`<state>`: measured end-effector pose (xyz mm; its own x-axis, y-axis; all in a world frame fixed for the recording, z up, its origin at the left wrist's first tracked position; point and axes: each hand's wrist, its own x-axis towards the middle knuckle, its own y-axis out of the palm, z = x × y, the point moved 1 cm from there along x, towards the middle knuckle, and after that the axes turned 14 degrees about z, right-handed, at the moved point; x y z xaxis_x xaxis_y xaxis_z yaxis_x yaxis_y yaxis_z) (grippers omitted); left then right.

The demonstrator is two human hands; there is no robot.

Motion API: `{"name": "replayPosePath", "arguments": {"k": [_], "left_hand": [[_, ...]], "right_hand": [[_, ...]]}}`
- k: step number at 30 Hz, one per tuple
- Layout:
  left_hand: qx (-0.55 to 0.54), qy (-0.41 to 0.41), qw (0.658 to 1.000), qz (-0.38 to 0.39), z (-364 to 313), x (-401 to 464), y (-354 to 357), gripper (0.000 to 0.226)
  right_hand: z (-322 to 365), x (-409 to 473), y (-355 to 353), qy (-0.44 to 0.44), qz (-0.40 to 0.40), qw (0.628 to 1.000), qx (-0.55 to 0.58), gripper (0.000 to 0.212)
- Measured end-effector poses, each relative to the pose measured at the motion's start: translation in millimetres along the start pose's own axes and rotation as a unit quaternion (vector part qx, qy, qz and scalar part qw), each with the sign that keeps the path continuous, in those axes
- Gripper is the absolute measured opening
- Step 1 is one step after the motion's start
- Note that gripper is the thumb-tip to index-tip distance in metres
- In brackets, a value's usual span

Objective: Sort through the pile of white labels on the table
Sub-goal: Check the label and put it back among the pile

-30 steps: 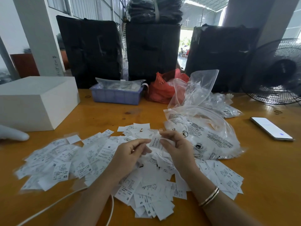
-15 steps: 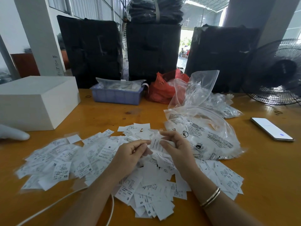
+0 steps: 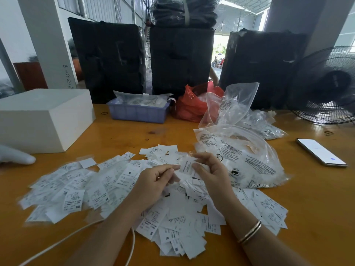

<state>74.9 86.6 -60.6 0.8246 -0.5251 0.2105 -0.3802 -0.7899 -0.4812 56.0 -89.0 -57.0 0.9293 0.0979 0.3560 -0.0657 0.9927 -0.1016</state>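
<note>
A wide pile of white labels point(image 3: 107, 187) printed with sizes such as XS, S and M covers the near half of the wooden table point(image 3: 123, 135). Both hands hover over the pile's middle. My right hand point(image 3: 213, 175) pinches one white label point(image 3: 187, 167) between thumb and fingers and holds it upright. My left hand point(image 3: 153, 183) has its fingertips curled at that label's left edge, touching it. A bangle circles my right wrist.
Clear plastic bags of labels point(image 3: 244, 162) lie right of the hands. A phone point(image 3: 320, 151) rests at the far right. A white box point(image 3: 44, 118), a blue tray point(image 3: 138, 111), a red bag point(image 3: 194, 104), black bundles and a fan point(image 3: 330, 87) stand behind. A white cable point(image 3: 63, 241) runs near the front edge.
My right hand has lifted the label slightly and turned it upright. My left fingers have shifted along its left edge. The pile itself looks the same.
</note>
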Motion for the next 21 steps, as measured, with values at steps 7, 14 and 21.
{"name": "replayPosePath", "arguments": {"k": [7, 14, 21], "left_hand": [[0.015, -0.005, 1.0, -0.007, 1, 0, 0, 0.024], [0.018, 0.007, 1.0, -0.017, -3, -2, -1, 0.03], [0.017, 0.005, 1.0, -0.008, -2, -1, 0, 0.03]], "right_hand": [[3, -1, 4, 0.01, 0.068, 0.995, -0.075, 0.026], [4, -2, 1, 0.021, 0.015, 1.0, -0.003, 0.02], [4, -1, 0, 0.007, -0.006, 0.999, 0.038, 0.02]]}}
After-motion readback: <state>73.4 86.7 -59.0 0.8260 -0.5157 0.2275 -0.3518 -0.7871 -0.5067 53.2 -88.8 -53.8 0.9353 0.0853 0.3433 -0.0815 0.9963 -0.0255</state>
